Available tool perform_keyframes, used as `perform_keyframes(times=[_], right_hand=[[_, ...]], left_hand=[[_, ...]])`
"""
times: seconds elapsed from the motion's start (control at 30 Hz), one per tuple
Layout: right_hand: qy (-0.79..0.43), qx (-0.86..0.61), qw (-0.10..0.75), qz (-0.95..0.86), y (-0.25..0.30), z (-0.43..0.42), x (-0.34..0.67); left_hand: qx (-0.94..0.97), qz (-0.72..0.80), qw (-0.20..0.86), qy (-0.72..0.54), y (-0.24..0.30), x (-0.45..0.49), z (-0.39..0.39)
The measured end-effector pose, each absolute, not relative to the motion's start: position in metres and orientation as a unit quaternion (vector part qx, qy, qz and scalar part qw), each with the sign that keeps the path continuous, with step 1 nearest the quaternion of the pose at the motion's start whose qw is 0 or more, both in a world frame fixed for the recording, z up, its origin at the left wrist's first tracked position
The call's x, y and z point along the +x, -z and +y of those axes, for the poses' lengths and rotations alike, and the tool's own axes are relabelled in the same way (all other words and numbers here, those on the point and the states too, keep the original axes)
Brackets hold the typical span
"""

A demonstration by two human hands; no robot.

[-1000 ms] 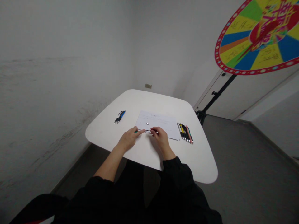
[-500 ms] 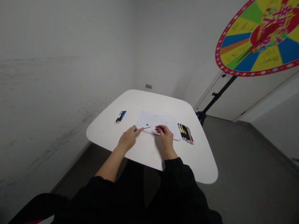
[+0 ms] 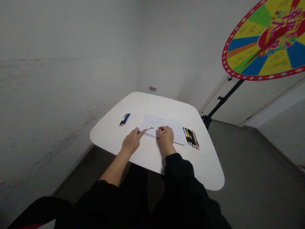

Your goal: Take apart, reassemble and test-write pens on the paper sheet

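Note:
My left hand (image 3: 132,141) is closed at the near left corner of the paper, the index finger stretched along what it holds. A bit of green shows under the fingers, and a thin dark pen refill (image 3: 149,128) sticks out to the right. Its far end meets or overlaps a small shiny dark piece (image 3: 152,127) over the paper; I cannot tell if they touch. My right hand (image 3: 166,137) is pinched above the printed white sheets (image 3: 175,124). A tiny pale tip (image 3: 157,128) shows at its fingertips, too small to name.
Several pens (image 3: 124,120) lie at the table's left, some black and one blue. On the right is a row of several pens (image 3: 191,138) in mixed colours. Beyond the white table (image 3: 154,100), a colourful prize wheel (image 3: 267,41) stands on a black stand (image 3: 225,99).
My right hand has turned and closed into a tighter pinch over the paper. The refill's end now meets or overlaps the small dark piece, which lay apart before. The view has shifted slightly.

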State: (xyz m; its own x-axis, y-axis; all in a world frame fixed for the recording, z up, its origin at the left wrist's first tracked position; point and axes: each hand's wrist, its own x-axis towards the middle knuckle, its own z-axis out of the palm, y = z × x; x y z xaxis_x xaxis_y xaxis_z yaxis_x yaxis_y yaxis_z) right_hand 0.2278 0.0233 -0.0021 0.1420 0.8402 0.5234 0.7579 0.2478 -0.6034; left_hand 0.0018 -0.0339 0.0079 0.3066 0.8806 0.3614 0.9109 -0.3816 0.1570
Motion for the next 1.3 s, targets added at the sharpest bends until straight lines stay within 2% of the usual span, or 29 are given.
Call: perform_keyframes(times=[0.37, 0.87, 1.07, 1.3], right_hand=[[-0.045, -0.631, 0.387, -0.671, 0.017, 0.036, 0.227], [-0.065, -0.636, 0.378, -0.67, 0.012, 0.032, 0.225], [-0.084, -0.571, 0.47, -0.668, -0.001, 0.02, 0.221], [-0.237, -0.457, 0.521, -0.681, -0.011, 0.0, 0.216]], left_hand=[[-0.811, -0.545, 0.035, 0.209, -0.006, 0.002, -0.034], [-0.811, -0.547, 0.034, 0.207, -0.008, 0.002, -0.034], [-0.814, -0.54, 0.038, 0.212, -0.006, 0.001, -0.033], [-0.823, -0.522, 0.039, 0.223, -0.004, 0.001, -0.033]])
